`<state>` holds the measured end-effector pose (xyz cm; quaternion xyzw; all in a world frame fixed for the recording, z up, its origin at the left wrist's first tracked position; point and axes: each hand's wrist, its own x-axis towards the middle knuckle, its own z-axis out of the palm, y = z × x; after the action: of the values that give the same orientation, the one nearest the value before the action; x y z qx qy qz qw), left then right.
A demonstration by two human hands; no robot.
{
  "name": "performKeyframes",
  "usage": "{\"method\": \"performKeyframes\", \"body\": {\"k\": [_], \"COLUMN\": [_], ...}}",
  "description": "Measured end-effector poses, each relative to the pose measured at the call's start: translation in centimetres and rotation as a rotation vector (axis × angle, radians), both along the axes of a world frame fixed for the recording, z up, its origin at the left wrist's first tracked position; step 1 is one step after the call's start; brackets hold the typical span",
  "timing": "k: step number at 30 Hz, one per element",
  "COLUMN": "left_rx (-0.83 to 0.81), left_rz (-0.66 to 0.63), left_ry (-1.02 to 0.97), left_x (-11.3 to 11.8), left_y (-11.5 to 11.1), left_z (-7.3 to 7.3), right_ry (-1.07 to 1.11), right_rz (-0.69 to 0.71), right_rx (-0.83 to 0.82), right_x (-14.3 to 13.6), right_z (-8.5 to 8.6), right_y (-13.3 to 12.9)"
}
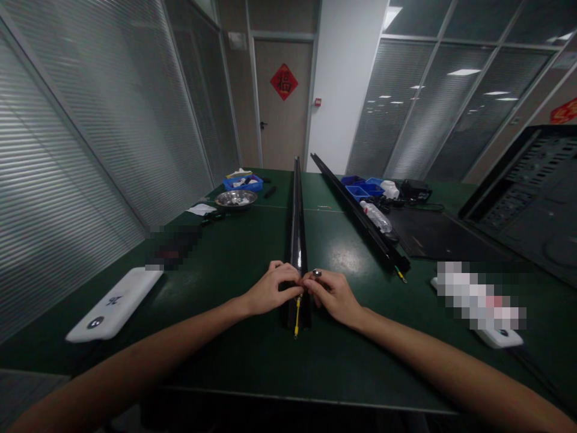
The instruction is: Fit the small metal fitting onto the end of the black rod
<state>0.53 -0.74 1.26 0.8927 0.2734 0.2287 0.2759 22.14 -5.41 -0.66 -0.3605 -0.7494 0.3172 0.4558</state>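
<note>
A long black metal channel (pixel 296 222) lies lengthwise on the green table, its near end between my hands. A short yellow wire (pixel 297 319) with a metal lug sticks out at that near end. My left hand (pixel 276 287) rests at the channel's left edge, thumb and fingers closed around something too small to make out. From the right, my right hand (pixel 332 293) meets it with pinched fingertips over the channel; what they hold is hidden. A ring shows on one right finger. A second black channel (pixel 360 216) with a green-yellow wire (pixel 400 275) lies to the right.
At the back left are a metal bowl (pixel 235 199) and a blue tray (pixel 243 185). Blue bins (pixel 358 192), a plastic bottle (pixel 376 217) and a black panel (pixel 433 233) sit right of the second channel. White devices (pixel 115 305) flank the green table (pixel 216 361).
</note>
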Motion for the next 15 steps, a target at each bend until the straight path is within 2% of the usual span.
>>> {"method": "performKeyframes", "body": {"k": [9,15], "left_rx": [0.007,0.034], "left_rz": [-0.014,0.018], "left_ry": [0.009,-0.011], "left_x": [0.01,-0.01], "left_y": [-0.08,-0.17], "left_z": [0.00,-0.06], "right_ry": [-0.036,-0.010], "right_rz": [-0.023,-0.005], "right_rx": [0.056,0.000], "right_x": [0.01,0.06], "right_z": [0.32,0.20], "right_y": [-0.29,0.13]}}
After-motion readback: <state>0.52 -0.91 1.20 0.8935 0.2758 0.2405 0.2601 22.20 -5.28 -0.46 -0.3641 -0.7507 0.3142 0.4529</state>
